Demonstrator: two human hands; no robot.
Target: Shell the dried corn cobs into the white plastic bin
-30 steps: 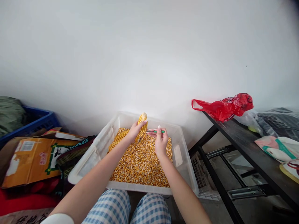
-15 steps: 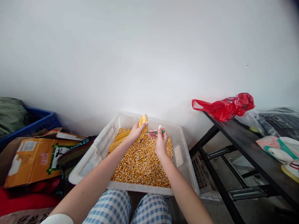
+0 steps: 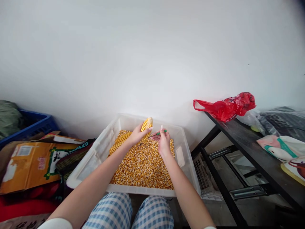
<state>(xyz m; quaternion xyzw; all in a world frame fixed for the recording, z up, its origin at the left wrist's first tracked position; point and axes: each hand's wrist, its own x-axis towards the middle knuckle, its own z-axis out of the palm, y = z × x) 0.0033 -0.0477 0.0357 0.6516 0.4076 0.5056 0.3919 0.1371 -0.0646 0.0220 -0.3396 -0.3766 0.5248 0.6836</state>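
My left hand (image 3: 137, 135) is wrapped round an ear of corn (image 3: 147, 124), whose pale tip points up and away from me. In my right hand (image 3: 164, 141) is a thin screwdriver (image 3: 159, 133) with a green handle and a metal shaft. Its tip reaches the right side of the ear; the exact contact is too small to make out. Both hands are above a translucent plastic bin (image 3: 94, 159) holding loose corn kernels (image 3: 145, 170). More whole ears (image 3: 119, 141) lie on the kernels at the left, partly behind my left forearm.
To the left are an orange cardboard box (image 3: 30, 165), a dark mesh bag (image 3: 71, 160) and a blue crate (image 3: 35, 124). On the right stands a black table (image 3: 245, 140) bearing a red plastic bag (image 3: 226, 108). A white wall (image 3: 152, 57) rises behind the bin.
The whole view has shifted slightly. The ear has tilted a little to the right in my left hand, and the screwdriver now slants more, its tip lower than its handle.
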